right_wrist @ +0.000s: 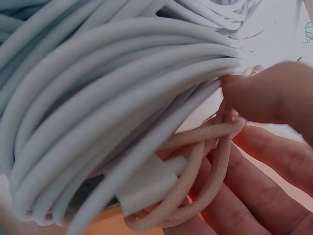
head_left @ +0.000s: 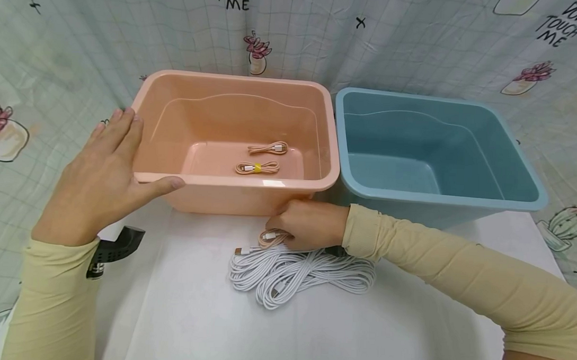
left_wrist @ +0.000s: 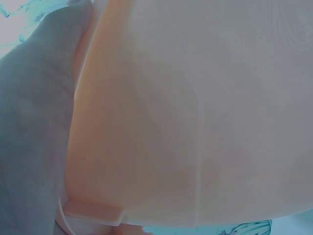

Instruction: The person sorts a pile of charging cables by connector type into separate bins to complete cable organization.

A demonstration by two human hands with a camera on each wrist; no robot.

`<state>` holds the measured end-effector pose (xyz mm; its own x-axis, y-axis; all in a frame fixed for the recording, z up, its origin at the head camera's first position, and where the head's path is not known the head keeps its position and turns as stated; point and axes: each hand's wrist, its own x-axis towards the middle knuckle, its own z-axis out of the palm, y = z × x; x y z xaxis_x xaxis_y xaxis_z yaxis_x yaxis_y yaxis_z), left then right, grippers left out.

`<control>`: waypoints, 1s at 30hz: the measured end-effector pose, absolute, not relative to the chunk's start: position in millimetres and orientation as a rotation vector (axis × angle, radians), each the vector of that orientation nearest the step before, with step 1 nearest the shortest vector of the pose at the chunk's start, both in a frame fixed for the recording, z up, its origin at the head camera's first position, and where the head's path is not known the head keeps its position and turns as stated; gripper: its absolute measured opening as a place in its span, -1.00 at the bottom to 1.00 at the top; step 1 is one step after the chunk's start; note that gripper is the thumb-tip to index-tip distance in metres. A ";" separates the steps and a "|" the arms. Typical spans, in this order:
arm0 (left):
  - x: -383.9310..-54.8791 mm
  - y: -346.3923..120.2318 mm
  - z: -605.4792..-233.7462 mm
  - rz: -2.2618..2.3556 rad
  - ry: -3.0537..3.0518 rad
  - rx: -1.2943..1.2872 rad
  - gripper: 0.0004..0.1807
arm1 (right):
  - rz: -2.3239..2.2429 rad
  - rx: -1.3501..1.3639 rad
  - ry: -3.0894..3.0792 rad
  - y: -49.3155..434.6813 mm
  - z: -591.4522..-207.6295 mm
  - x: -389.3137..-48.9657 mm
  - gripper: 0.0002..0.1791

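Observation:
My right hand (head_left: 311,223) pinches a coiled peach charging cable (head_left: 273,239) just in front of the peach bin (head_left: 221,200). In the right wrist view, thumb and fingers close on that peach cable (right_wrist: 220,169), and its white plug overlaps the loops. Right under this hand lies a heap of white coiled cables (head_left: 304,273), with plugs showing at the left and front. My left hand (head_left: 100,176) rests with straight fingers over the bin's left rim, thumb along the front edge. Two peach cable coils (head_left: 268,147) lie on the bin floor, the nearer with a yellow tie.
A blue bin (head_left: 440,198) stands beside the peach one on the right, their rims close together. A patterned curtain (head_left: 302,48) hangs behind both. White cloth (head_left: 216,331) covers the table. Something black and white sits beside my left wrist.

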<state>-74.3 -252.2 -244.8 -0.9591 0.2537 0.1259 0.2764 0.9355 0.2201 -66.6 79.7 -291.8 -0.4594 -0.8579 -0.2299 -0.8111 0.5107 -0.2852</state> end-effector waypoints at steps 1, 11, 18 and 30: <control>-74.0 -252.1 -244.6 -0.361 -2.997 -0.410 0.23 | -0.192 -1.400 2.416 79.8 -291.6 -66.4 -0.71; -72.3 -251.7 -243.8 -0.357 -2.993 -0.410 0.23 | -0.139 -1.476 2.436 82.7 -289.1 -63.5 -0.77; -72.9 -251.7 -244.0 -0.360 -2.992 -0.416 0.22 | -0.212 -1.480 2.427 84.5 -286.1 -63.0 -0.72; -72.9 -252.0 -244.1 -0.368 -2.987 -0.430 0.22 | -0.353 -1.435 2.410 87.2 -280.0 -61.9 -0.65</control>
<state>-72.9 -252.0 -244.1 -0.9548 0.2651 0.1341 0.2897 0.9309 0.2226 -61.9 87.2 -280.0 -0.4482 -0.8829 -0.1401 -0.8055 0.4668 -0.3651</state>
